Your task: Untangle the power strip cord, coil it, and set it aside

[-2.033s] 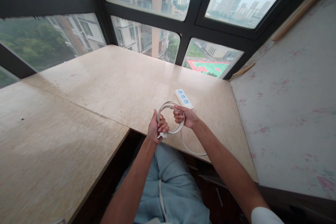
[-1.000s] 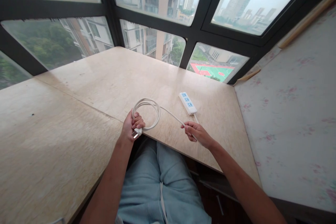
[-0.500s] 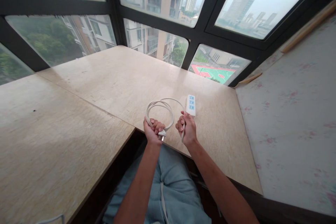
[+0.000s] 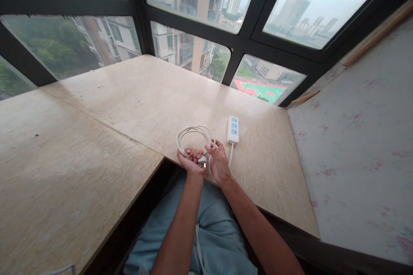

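A white power cord [image 4: 190, 129] is looped in several rounds above the table edge. My left hand [image 4: 192, 161] is closed around the lower left of the coil, with the plug [image 4: 202, 160] sticking out at its right side, prongs towards me. My right hand [image 4: 218, 161] is just right of the plug, its fingers curled about the coil's right side and pinching the cord. From behind that hand the cord runs up to the white power strip [image 4: 232, 130], which lies on the table with its blue sockets facing up.
The pale stone-patterned tabletop [image 4: 129, 99] has a seam and an inner corner left of my hands. Dark-framed windows [image 4: 238, 47] stand behind it. A flower-papered wall [image 4: 351, 154] rises at the right. A thin metal piece [image 4: 61, 270] shows at the lower left.
My right hand has moved left to the coil, bringing the cord with it and closing another loop. The cord's end at the power strip has come into view. My left hand keeps its hold.
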The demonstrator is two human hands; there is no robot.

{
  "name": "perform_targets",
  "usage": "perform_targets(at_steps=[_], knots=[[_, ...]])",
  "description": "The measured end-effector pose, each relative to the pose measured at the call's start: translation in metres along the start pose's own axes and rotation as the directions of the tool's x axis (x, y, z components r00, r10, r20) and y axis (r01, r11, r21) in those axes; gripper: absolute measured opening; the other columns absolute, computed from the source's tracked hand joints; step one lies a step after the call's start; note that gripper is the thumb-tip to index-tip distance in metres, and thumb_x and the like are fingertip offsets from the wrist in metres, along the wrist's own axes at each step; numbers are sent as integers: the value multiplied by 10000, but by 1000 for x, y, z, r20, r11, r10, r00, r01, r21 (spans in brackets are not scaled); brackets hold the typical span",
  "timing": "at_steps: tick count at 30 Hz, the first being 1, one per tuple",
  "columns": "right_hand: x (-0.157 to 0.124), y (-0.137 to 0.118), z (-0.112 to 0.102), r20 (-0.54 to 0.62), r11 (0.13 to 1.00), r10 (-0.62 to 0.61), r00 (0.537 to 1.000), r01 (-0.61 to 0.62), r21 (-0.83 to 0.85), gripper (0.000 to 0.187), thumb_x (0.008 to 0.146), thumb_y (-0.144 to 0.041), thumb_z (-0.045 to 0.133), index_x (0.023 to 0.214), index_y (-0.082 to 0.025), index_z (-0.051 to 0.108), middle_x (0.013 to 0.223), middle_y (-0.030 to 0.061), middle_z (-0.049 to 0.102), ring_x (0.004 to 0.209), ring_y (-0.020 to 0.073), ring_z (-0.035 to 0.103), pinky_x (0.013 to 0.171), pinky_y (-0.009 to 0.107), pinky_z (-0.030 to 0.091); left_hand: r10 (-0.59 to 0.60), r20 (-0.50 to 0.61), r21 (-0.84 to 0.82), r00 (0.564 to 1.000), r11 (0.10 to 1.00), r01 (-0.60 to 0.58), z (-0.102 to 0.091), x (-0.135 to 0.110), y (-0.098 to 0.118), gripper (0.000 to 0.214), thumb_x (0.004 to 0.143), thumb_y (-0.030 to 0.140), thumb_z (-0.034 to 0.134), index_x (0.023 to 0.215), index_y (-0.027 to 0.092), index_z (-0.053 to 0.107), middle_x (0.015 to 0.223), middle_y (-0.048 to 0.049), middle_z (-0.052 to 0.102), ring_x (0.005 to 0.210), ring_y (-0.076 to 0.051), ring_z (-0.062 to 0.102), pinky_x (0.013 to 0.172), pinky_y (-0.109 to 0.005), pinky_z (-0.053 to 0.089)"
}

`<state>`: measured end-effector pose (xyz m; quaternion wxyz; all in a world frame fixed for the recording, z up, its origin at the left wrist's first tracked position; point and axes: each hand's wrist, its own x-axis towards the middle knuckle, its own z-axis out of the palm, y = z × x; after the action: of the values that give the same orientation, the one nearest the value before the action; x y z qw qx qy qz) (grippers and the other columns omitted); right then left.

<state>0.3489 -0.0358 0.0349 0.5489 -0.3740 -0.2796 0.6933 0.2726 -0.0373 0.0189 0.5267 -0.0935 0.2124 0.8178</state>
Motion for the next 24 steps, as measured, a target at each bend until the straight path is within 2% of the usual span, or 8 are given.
perform_targets(at_steps=[4, 10, 14, 17, 21, 24], knots=[[-2, 1, 5, 91, 996, 75, 993, -78, 39, 616, 613, -200, 793, 1143, -299, 495, 1065, 9, 621, 978, 167, 615, 869, 338, 510, 6, -46, -50, 999, 999, -9, 9, 0, -2, 433, 863, 482, 354, 536, 201, 312, 383, 87, 171, 316, -64, 223, 411, -180, 281], [0, 7, 4, 162, 1000, 19, 987, -21, 14, 744, 572, -189, 828, 1226, -304, 492, 1230, 22, 590, 1203, 206, 525, 1081, 413, 372, -10, -125, -167, 992, 986, -11, 17, 8, -3, 455, 854, 514, 333, 524, 204, 292, 389, 82, 184, 326, -67, 234, 436, -195, 312], [3, 16, -4, 246, 999, 13, 969, -1, -50, 750, 572, -178, 837, 1242, -279, 515, 1169, 27, 609, 1145, 197, 559, 1096, 403, 360, 14, -189, -122, 982, 992, -37, 18, 13, -6, 473, 842, 547, 353, 545, 209, 206, 418, 78, 221, 365, -73, 291, 520, -227, 404], [2, 20, -8, 255, 998, -13, 967, 28, -53, 700, 610, -184, 822, 1239, -264, 523, 1126, 25, 622, 1090, 182, 590, 1081, 380, 383, 27, -204, -60, 979, 997, -40, 17, 14, -9, 489, 835, 574, 366, 571, 211, 173, 454, 69, 271, 406, -79, 354, 559, -239, 435], [0, 20, -7, 223, 997, -43, 974, 57, -58, 585, 688, -245, 777, 1215, -238, 526, 1130, 49, 635, 1096, 190, 599, 1049, 388, 419, 31, -281, -34, 959, 999, -42, 20, 9, -13, 436, 843, 506, 442, 595, 211, 238, 508, 70, 345, 447, -76, 426, 616, -252, 478], [-1, 13, -3, 163, 998, -57, 985, 61, -20, 507, 708, -252, 752, 1169, -236, 541, 1186, 62, 621, 1148, 201, 578, 1015, 378, 454, 63, -330, 71, 942, 997, -41, 21, 2, -17, 361, 837, 442, 510, 631, 204, 331, 541, 67, 417, 481, -89, 503, 613, -252, 485]])
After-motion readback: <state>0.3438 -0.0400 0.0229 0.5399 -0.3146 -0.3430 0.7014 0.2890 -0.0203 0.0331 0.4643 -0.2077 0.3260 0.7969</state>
